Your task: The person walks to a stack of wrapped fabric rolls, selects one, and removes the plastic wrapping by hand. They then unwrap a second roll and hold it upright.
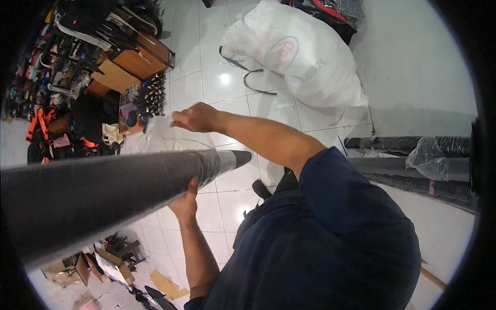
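Note:
A long dark grey roll (pixel 98 194), which looks like rolled fabric, slants in from the left edge. Clear plastic wrap (pixel 209 166) covers part of it near its narrower end. My left hand (pixel 186 205) grips the roll from below, thumb up against its side and the other fingers mostly hidden. Above the roll, my right hand (pixel 199 118) is closed, its fingers pinching a loose edge of the clear plastic wrap, which hangs down from it toward the roll.
A big white sack (pixel 302 51) lies on the tiled floor, with a black strap (pixel 253 82) beside it. More dark rolls (pixel 413 168) lie along the right wall. At left are packed shelves (pixel 67 57) and bags. Cardboard (pixel 168 285) and boxes lie at lower left.

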A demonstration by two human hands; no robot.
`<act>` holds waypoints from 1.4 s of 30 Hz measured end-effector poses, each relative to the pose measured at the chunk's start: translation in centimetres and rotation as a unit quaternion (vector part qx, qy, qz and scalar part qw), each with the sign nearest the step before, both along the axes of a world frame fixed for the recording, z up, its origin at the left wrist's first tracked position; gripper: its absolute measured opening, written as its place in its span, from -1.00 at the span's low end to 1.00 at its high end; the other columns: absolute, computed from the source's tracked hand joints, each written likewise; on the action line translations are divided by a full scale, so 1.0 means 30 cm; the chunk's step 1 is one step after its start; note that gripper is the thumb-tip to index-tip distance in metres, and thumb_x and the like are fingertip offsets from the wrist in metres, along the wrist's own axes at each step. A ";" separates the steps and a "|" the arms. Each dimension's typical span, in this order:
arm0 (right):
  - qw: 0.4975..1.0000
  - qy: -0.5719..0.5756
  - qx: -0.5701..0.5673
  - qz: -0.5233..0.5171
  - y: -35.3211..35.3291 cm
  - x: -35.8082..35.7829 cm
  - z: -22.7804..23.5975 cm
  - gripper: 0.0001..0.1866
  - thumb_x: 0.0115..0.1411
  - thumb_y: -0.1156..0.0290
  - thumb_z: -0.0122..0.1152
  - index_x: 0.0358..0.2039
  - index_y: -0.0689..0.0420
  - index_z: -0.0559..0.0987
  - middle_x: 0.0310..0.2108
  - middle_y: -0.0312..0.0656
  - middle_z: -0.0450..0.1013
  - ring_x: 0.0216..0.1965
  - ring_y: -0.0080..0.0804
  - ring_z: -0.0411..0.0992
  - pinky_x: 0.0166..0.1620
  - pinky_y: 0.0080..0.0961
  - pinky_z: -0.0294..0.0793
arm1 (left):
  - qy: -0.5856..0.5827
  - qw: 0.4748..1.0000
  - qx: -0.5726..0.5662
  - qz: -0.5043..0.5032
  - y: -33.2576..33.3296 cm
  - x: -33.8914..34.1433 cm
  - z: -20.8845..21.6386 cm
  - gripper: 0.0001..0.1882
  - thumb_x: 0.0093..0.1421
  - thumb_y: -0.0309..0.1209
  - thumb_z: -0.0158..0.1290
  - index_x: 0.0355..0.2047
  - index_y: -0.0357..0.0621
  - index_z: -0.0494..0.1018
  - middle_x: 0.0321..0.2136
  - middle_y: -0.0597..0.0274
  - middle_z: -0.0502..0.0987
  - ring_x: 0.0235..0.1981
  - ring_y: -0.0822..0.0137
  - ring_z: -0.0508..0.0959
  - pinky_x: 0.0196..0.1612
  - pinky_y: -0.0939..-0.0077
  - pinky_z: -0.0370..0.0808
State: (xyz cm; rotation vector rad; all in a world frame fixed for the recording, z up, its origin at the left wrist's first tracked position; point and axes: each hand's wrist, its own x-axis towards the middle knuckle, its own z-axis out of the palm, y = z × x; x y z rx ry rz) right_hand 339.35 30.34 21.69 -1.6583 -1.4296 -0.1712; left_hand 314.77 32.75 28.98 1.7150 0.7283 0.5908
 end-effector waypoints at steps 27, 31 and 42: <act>0.974 0.006 -0.124 0.191 0.196 -0.142 -0.266 -0.47 0.31 -0.17 -0.14 -0.32 0.08 0.48 -0.46 0.09 0.53 -0.33 0.14 0.51 -0.21 0.02 0.46 | 0.190 0.968 0.125 -0.109 0.103 -0.320 -0.099 -0.15 0.12 0.05 0.17 0.25 -0.26 0.20 0.24 -0.04 0.26 0.25 0.03 0.24 0.32 0.16 0.07; 0.951 -0.026 -0.194 0.240 0.242 -0.118 -0.268 -0.45 0.29 -0.20 -0.16 -0.27 0.05 0.52 -0.37 0.10 0.54 -0.24 0.13 0.50 -0.13 -0.03 0.45 | 0.101 0.983 0.121 -0.091 0.143 -0.334 -0.121 -0.08 0.09 0.14 0.17 0.24 -0.31 0.20 0.22 -0.08 0.27 0.22 0.04 0.27 0.29 0.13 0.12; 0.834 0.486 -0.256 0.045 -0.132 -0.347 -0.508 -0.30 0.27 -0.28 -0.11 -0.23 0.20 0.58 -0.24 0.09 0.51 -0.11 0.04 0.46 -0.01 -0.16 0.39 | 0.087 0.985 0.144 -0.042 0.176 -0.439 -0.169 0.16 -0.07 0.33 0.19 0.27 -0.33 0.11 0.24 -0.08 0.23 0.26 0.02 0.20 0.30 0.13 0.10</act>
